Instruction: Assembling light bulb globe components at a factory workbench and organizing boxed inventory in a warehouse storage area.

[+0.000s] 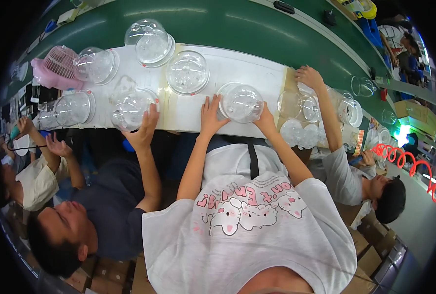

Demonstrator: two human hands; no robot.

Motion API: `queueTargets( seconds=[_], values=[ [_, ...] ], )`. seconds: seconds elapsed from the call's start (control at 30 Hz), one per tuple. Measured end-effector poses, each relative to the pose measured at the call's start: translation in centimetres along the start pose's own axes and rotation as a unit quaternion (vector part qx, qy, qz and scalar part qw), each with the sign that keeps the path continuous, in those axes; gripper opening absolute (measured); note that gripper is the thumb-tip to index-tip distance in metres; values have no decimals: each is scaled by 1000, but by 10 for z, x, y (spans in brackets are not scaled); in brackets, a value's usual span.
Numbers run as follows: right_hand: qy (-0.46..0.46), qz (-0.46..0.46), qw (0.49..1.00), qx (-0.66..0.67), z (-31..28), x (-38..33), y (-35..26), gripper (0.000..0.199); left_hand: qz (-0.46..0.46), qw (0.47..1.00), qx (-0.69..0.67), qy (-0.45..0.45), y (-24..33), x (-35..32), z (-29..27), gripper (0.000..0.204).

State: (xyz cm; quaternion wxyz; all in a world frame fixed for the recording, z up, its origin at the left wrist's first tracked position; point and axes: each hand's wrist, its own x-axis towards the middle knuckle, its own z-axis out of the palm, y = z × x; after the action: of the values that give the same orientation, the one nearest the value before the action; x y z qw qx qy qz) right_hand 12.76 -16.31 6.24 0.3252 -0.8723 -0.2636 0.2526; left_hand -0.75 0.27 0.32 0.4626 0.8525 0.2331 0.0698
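Observation:
A clear plastic dome (242,104) with a round rim stands on the white board in front of me. My left hand (211,116) rests against its left side, with the fingers stretched forward and the thumb at the near edge. From the right, my right hand (265,121) presses on the same dome, its fingers partly hidden behind the curved wall. The dome sits between both palms. Just beyond my left hand is another clear dome (187,72) with a red mark on its rim, which neither of my hands touches.
On the left, a co-worker's hand (147,128) grips a clear dome (129,110). More domes (149,44) and a pink fan with a grille (58,68) stand farther left. To the right, a co-worker's arm (326,108) reaches past nested clear domes (299,105). A red coiled hose (404,159) hangs at right.

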Motion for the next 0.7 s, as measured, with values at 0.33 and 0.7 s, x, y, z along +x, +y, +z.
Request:
queueTargets(
  seconds=[0.33, 0.7],
  values=[
    [-112, -135, 984, -43, 58, 1, -40, 65, -73, 988, 7, 138, -47, -77, -28, 93],
    [-201, -253, 940, -108, 145, 52, -125, 47, -165, 929, -64, 324, -109, -108, -69, 69]
  ],
)
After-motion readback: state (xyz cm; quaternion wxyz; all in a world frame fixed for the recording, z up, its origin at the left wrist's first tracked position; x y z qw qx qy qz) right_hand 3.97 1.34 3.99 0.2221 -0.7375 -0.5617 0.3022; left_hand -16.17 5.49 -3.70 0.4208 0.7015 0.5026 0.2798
